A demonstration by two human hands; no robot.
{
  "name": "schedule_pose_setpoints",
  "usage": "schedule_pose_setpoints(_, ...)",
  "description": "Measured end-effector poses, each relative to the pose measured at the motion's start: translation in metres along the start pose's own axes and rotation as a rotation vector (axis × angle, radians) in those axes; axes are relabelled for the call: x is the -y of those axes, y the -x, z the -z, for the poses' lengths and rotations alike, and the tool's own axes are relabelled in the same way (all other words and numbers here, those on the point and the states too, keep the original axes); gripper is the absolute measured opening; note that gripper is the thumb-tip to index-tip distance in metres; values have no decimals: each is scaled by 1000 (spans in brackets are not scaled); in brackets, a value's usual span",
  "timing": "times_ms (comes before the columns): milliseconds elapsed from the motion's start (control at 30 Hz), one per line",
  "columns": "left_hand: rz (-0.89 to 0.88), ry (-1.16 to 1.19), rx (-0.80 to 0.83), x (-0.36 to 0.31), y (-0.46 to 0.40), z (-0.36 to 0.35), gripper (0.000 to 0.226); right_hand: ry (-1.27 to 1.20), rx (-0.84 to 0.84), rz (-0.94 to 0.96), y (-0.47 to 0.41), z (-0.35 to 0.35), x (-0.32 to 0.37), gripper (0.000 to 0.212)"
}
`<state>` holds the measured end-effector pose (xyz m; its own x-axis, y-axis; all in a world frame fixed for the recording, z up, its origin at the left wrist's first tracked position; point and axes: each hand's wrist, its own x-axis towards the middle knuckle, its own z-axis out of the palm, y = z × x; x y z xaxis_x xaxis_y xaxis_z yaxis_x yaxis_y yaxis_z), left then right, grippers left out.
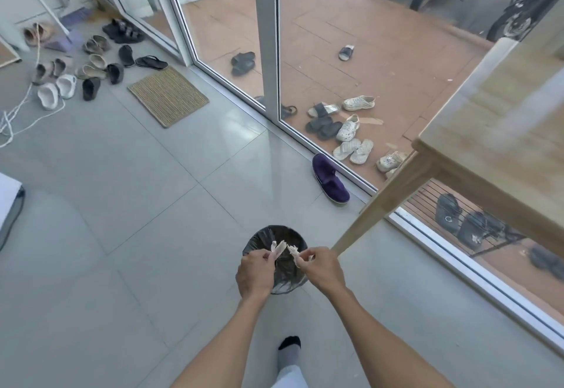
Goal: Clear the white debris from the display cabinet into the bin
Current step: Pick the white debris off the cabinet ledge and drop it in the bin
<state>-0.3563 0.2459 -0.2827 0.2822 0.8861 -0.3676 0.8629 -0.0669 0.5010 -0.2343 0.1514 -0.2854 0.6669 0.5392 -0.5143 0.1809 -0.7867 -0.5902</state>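
A small round bin (276,235) lined with a black bag stands on the grey tiled floor straight below me. Both my hands hover over its near rim. My left hand (255,273) pinches a piece of white debris (277,248) above the bin's opening. Close beside it, my right hand (323,268) grips another white scrap (293,252), also over the opening. The two scraps sit a small gap apart. No display cabinet can be made out in this view.
A wooden table (500,131) juts in from the right, one slanted leg (370,213) ending just right of the bin. Behind runs a glass wall with a sliding door frame (268,36). A purple slipper (329,178), a doormat (168,96) and several shoes lie around.
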Motion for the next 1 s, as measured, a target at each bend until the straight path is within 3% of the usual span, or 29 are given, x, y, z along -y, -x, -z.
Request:
schedule_pose_setpoints(100, -35, -40, 3, -1, -5, -7, 24, -6, 18, -24, -8, 1, 0, 18)
schedule_pose_setpoints(233, -48, -97, 54, 7, -8, -11, 26, 6, 40, -70, -15, 1, -6, 34)
schedule_pose_setpoints(567, -78, -159, 169, 26, -6, 1, 36, -8, 62, -52, -14, 15, -12, 30)
schedule_pose_setpoints(1000, -359, -127, 23, -66, 2, 83, 43, -56, -159, 180, 7, 114, 55, 29)
